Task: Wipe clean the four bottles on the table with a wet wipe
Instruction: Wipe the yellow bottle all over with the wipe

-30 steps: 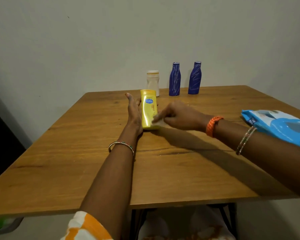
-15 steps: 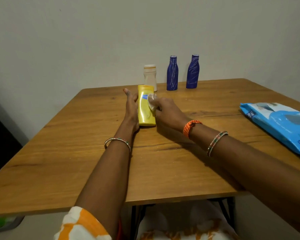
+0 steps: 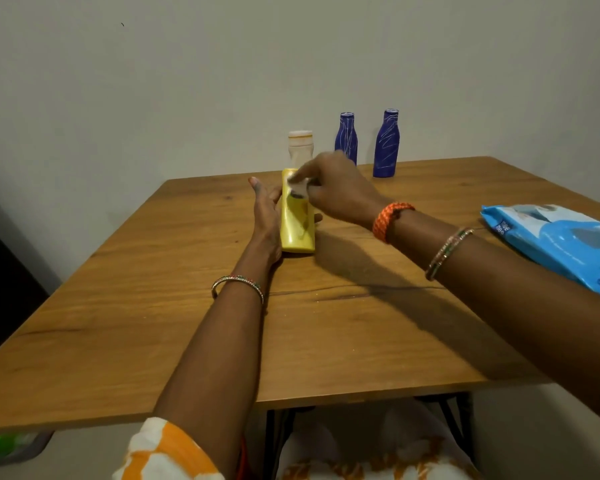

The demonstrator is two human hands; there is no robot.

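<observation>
**Yellow bottle wiped at its far end on a wooden table**

A wooden table [image 3: 187, 341] stands against a plain pale wall, with the person's orange-and-white clothing showing below its near edge.

Nearest along the table, the left hand [image 3: 265, 221] lies flat and open-fingered against the left side of the yellow bottle [image 3: 297, 223], steadying it without closing round it. The bottle lies on its side, its long axis running away from the person, flat bottom end toward the near edge and cap end toward the wall. What it contains cannot be told.

Just beyond that, the right hand [image 3: 333, 188] comes over the bottle's far end, its grip pinched narrow on a white wet wipe [image 3: 299, 187] pressed to the top of the bottle. The hand is blurred.

Well to the right of the grip lies a blue pack of wipes [image 3: 561, 244], flat by the table's right edge.

Behind the grip, near the wall, a white bottle [image 3: 300, 147] stands upright, its lower part hidden by the right hand. Right of it stand two blue bottles, the nearer one [image 3: 346, 138] partly covered by the hand, the other [image 3: 386, 143] in full view. All three are capped and opaque.
</observation>
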